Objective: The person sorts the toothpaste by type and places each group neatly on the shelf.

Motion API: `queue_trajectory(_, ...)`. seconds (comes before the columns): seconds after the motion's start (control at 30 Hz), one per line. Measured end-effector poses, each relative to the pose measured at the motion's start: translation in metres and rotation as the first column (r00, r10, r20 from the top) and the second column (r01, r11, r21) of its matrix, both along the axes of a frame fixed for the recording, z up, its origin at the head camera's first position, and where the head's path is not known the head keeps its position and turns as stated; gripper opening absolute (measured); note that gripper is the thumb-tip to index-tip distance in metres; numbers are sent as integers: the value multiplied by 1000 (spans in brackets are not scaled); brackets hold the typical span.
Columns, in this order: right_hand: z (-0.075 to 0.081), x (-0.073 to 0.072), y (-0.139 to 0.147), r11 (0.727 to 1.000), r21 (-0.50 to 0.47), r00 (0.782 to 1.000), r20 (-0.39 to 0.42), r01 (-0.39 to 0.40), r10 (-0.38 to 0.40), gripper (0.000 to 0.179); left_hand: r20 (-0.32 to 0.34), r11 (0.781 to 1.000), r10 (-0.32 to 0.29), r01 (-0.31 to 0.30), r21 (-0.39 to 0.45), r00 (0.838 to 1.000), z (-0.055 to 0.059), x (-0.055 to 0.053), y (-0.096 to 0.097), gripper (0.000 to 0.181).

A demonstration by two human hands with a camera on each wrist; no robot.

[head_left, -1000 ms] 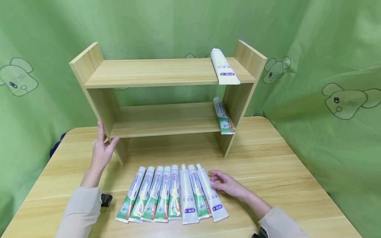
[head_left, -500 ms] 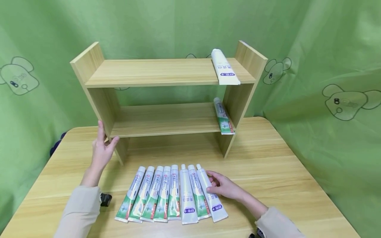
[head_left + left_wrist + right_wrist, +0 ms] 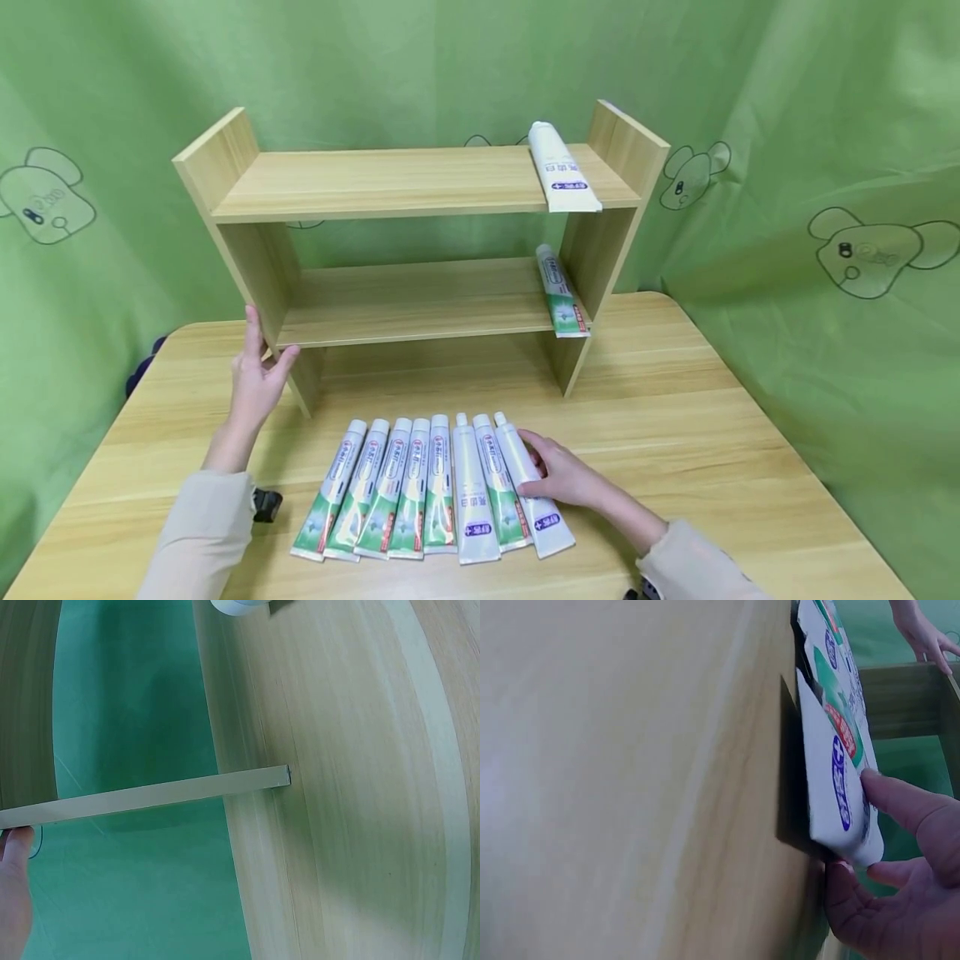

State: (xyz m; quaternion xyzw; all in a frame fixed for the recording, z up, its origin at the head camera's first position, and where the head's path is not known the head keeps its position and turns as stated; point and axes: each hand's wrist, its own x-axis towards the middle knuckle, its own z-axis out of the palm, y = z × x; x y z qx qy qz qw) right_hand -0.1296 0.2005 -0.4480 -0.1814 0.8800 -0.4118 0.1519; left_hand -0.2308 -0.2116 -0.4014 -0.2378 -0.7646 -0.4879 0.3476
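My right hand (image 3: 566, 473) pinches the rightmost toothpaste tube (image 3: 534, 492), a white one with a purple label, at the end of a row lying on the table. The right wrist view shows the thumb on the tube's (image 3: 840, 784) printed face and the fingers at its edge and underneath. My left hand (image 3: 258, 379) holds the left side panel of a wooden shelf (image 3: 390, 327), thumb toward the inside and fingers outside. In the left wrist view only part of that hand (image 3: 13, 889) shows, against the panel's edge.
Several green-and-white toothpaste tubes (image 3: 390, 492) and another white tube (image 3: 474, 500) complete the row. One white tube (image 3: 562, 171) lies at the right of the top shelf, a green-and-white tube (image 3: 561, 292) at the right of the middle shelf. Green curtains (image 3: 750, 100) surround the table (image 3: 675, 400).
My right hand has moved slightly left, and its thumb has come over onto the rightmost tube. The left hand stays on the shelf panel; the tubes lie nearly as before.
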Motion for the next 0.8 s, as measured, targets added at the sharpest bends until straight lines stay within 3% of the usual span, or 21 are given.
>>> queue_trajectory(0.4, 1, 6, -9, 997, 15, 996, 24, 82, -82, 77, -5, 1000, 6, -6, 4, 1000, 0, -1, -1, 83)
queue_trajectory(0.63, -3, 11, -9, 981, 20, 982, 11, 190, -191, 65, -8, 1000, 18, -18, -11, 1000, -1, -1, -1, 87)
queue_trajectory(0.8, -6, 9, -3, 976, -80, 979, 29, 202, -200, 58, -4, 1000, 16, -16, -15, 1000, 0, 0, 0, 89)
